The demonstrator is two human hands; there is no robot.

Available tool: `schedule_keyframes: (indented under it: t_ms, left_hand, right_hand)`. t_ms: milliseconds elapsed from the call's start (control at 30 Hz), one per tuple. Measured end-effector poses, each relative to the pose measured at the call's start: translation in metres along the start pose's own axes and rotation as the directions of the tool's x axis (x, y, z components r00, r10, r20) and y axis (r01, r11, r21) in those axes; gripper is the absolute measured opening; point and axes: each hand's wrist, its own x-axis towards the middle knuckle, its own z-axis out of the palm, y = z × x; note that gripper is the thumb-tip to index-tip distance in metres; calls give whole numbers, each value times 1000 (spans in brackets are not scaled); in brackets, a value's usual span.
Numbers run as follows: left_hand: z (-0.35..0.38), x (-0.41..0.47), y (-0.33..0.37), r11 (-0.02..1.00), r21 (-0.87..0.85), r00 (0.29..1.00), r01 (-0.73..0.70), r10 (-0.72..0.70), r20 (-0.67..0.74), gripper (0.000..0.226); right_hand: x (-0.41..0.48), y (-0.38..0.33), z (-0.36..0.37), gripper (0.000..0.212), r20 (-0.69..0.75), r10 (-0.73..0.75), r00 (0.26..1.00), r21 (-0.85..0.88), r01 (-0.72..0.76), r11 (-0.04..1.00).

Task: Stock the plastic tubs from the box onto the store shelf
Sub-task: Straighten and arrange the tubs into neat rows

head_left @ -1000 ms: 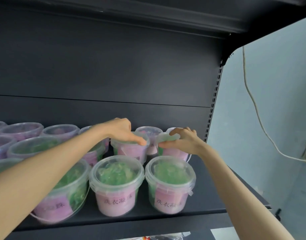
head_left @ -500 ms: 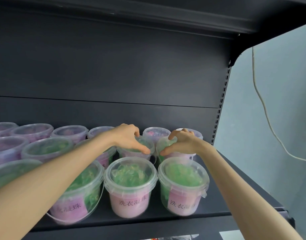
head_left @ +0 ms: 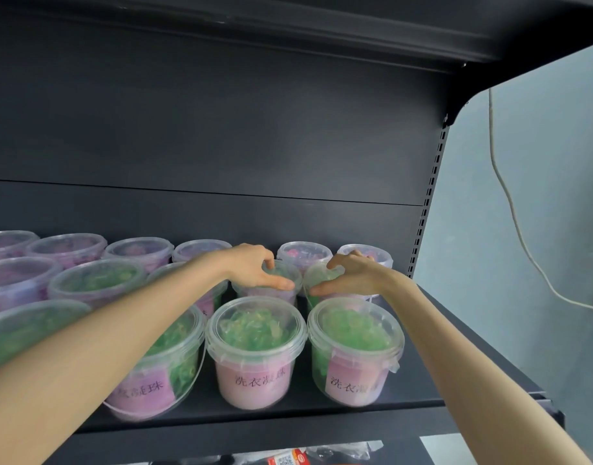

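Evidently both hands, left (head_left: 254, 271) and right (head_left: 350, 275), each grip a middle-row tub's lid to seat the tubs (head_left: 254, 350) squarely on the shelf (head_left: 456, 374).

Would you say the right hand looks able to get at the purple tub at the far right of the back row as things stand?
Probably yes: the right hand already rests on the green tub directly in front of that purple tub, and nothing stands above either.
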Motion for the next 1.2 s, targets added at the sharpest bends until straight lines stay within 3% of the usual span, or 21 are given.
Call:
schedule_keyframes:
  t_ms: [100, 133, 233, 400, 567, 667, 733, 833, 967, 1067, 1200]
  left_hand:
    - [-2, -6, 0, 997, -63, 998, -41, 44, 51, 68]
    - [-3, -9, 0, 994, -91, 996, -66, 71, 53, 61]
    - [-5, -14, 0, 990, -91, 992, -108, 114, 62, 47]
    - [0, -19, 4, 995, -14, 995, -95, 95, -10, 45]
    - [1, -22, 14, 989, 105, 994, -100, 105, -35, 43]
    - [-3, -20, 14, 993, 66, 995, -99, 97, 27, 42]
    - [-6, -16, 13, 995, 35, 995, -90, 89, 45, 37]
    - [-10, 1, 13, 994, -30, 994, -109, 108, -35, 29]
    - [-11, 37, 19, 983, -114, 980, -144, 126, -151, 21]
    - [-8, 69, 25, 986, -95, 984, -136, 122, -132, 30]
    - [-5, 102, 30, 992, -100, 996, -71, 64, -68, 46]
  right_hand:
    - [-5, 7, 2, 24, -63, -71, 995, 88, 76, 993]
    - [-5, 10, 1, 21, -74, -72, 995, 104, 79, 991]
    - [-10, 11, -2, 46, -39, -56, 998, 87, 59, 994]
    - [-16, 5, -7, 40, -21, -50, 999, 147, 53, 988]
    - [-21, 4, -5, 49, -46, -61, 997, 117, 66, 991]
    - [-21, 8, 0, 49, -61, -63, 996, 101, 69, 992]
    - [-17, 10, -1, 36, -76, -93, 993, 84, 100, 991]
    - [-7, 16, -9, 33, -182, -125, 975, 55, 137, 989]
    - [14, 28, -24, 36, -260, -38, 965, 148, 78, 986]
    - [38, 40, -25, 19, -234, 19, 972, 101, 5, 995]
    - [67, 54, -24, 28, -176, 94, 980, 53, -86, 995]
